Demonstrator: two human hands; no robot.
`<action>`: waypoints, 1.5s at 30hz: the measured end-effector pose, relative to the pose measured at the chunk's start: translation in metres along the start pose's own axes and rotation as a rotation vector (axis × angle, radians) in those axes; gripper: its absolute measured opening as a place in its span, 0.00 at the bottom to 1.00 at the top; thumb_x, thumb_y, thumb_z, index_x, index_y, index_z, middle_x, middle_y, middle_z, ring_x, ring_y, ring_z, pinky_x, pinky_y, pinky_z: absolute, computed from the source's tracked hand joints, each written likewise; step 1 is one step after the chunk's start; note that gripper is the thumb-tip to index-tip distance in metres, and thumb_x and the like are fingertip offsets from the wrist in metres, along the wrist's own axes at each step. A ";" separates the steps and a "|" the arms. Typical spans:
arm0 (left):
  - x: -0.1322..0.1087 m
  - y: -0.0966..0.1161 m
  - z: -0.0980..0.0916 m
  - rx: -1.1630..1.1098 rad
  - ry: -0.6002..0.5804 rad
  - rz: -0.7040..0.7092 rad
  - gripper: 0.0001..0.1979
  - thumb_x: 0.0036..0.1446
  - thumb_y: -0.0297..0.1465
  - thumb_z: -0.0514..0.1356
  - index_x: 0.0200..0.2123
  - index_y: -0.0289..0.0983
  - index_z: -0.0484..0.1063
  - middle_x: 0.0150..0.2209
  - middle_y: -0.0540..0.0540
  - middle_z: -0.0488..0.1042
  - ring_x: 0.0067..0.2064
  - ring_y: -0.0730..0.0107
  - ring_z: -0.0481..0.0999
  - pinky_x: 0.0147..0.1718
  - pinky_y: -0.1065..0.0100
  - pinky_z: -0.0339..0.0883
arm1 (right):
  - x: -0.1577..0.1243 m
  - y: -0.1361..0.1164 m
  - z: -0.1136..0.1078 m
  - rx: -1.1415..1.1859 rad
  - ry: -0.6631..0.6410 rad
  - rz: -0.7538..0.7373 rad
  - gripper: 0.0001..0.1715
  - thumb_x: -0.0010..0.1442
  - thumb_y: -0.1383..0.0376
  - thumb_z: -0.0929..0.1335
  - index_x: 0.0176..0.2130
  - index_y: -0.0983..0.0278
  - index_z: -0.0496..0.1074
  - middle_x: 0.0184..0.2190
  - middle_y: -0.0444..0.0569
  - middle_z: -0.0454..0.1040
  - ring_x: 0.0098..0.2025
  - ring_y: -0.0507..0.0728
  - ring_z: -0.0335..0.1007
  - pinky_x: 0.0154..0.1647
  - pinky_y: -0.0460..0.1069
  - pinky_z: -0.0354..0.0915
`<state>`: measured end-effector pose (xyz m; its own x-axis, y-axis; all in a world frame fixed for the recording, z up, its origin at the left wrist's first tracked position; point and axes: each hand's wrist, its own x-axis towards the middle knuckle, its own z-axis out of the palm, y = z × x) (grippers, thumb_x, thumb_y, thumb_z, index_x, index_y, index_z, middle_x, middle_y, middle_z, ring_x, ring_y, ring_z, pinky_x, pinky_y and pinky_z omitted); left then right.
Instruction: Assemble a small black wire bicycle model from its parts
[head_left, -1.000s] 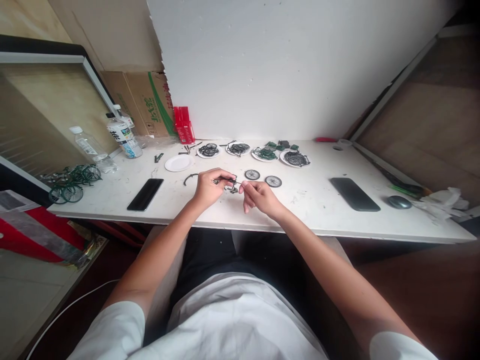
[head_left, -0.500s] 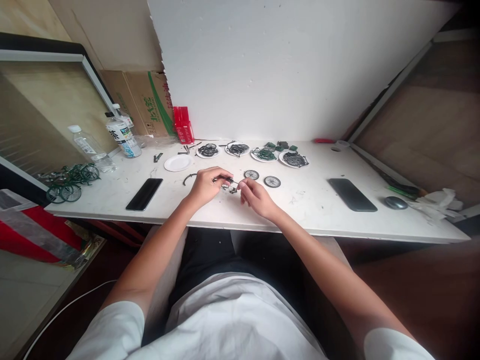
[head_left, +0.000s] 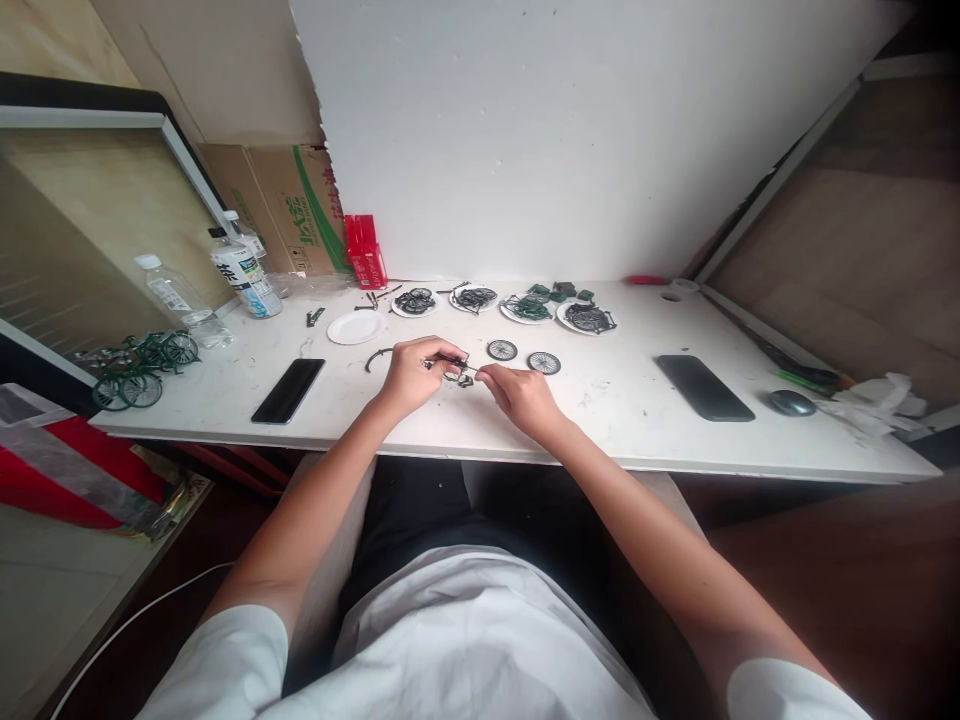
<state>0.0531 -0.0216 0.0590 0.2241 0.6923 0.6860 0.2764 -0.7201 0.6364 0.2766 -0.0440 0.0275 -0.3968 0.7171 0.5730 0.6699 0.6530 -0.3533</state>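
Observation:
My left hand point(head_left: 415, 372) is closed in a pinch on a small dark model bicycle part point(head_left: 453, 364), held just above the white table point(head_left: 600, 420). My right hand point(head_left: 517, 393) meets it from the right, fingertips pinched together at the part's end. Two small spoked wheels point(head_left: 523, 356) lie just beyond my right hand. A thin curved dark piece point(head_left: 377, 357) rests left of my left hand.
Several white plates of dark and green parts point(head_left: 510, 300) line the back, with an empty plate point(head_left: 356, 326). Phones lie at left point(head_left: 289, 389) and right point(head_left: 705, 387). A mouse point(head_left: 792, 403), bottles point(head_left: 244, 272), red box point(head_left: 365, 252) and finished green model bicycles point(head_left: 139, 365) also sit here.
My right hand has shifted slightly left and lower, closing in on the part that my left hand holds. The left hand has barely moved.

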 end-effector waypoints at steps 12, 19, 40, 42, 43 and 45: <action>-0.002 -0.005 0.003 0.009 0.015 0.054 0.14 0.57 0.16 0.60 0.35 0.37 0.84 0.35 0.47 0.85 0.33 0.68 0.85 0.34 0.69 0.79 | 0.005 -0.018 -0.011 0.569 -0.149 0.294 0.31 0.74 0.41 0.59 0.37 0.61 0.73 0.16 0.41 0.72 0.19 0.54 0.70 0.34 0.49 0.65; -0.002 -0.001 0.003 0.066 0.014 0.125 0.15 0.56 0.15 0.60 0.35 0.38 0.84 0.34 0.47 0.84 0.33 0.68 0.84 0.34 0.70 0.77 | 0.009 -0.021 -0.012 0.966 -0.265 0.485 0.34 0.68 0.36 0.65 0.32 0.62 0.70 0.12 0.36 0.59 0.18 0.55 0.71 0.27 0.48 0.63; 0.000 -0.001 0.000 -0.010 -0.032 -0.127 0.11 0.56 0.20 0.63 0.36 0.37 0.84 0.37 0.45 0.85 0.35 0.64 0.86 0.36 0.67 0.81 | 0.004 -0.004 -0.005 -0.061 -0.029 -0.055 0.22 0.80 0.56 0.58 0.45 0.63 0.76 0.36 0.52 0.80 0.36 0.59 0.74 0.35 0.50 0.59; -0.001 -0.003 0.002 -0.015 -0.023 -0.129 0.10 0.56 0.20 0.63 0.36 0.37 0.84 0.37 0.45 0.85 0.35 0.63 0.86 0.35 0.67 0.81 | 0.004 -0.005 -0.007 0.011 -0.060 -0.006 0.22 0.79 0.55 0.59 0.44 0.62 0.76 0.31 0.50 0.79 0.31 0.57 0.73 0.34 0.49 0.58; -0.001 -0.003 0.003 -0.016 -0.016 -0.128 0.09 0.56 0.21 0.64 0.35 0.37 0.84 0.37 0.45 0.85 0.35 0.63 0.86 0.36 0.67 0.81 | 0.004 -0.005 -0.007 0.062 -0.080 0.022 0.23 0.79 0.55 0.59 0.43 0.62 0.76 0.28 0.48 0.79 0.29 0.56 0.73 0.34 0.49 0.59; -0.002 -0.005 0.004 -0.017 -0.003 -0.122 0.08 0.55 0.21 0.65 0.35 0.37 0.84 0.37 0.45 0.85 0.36 0.63 0.86 0.36 0.67 0.81 | 0.003 -0.007 -0.007 0.179 -0.117 0.076 0.24 0.79 0.53 0.58 0.43 0.62 0.76 0.23 0.45 0.77 0.27 0.55 0.73 0.35 0.48 0.61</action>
<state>0.0550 -0.0195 0.0531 0.1927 0.7751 0.6017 0.2861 -0.6309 0.7212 0.2752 -0.0480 0.0370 -0.4264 0.7823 0.4542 0.5826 0.6216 -0.5236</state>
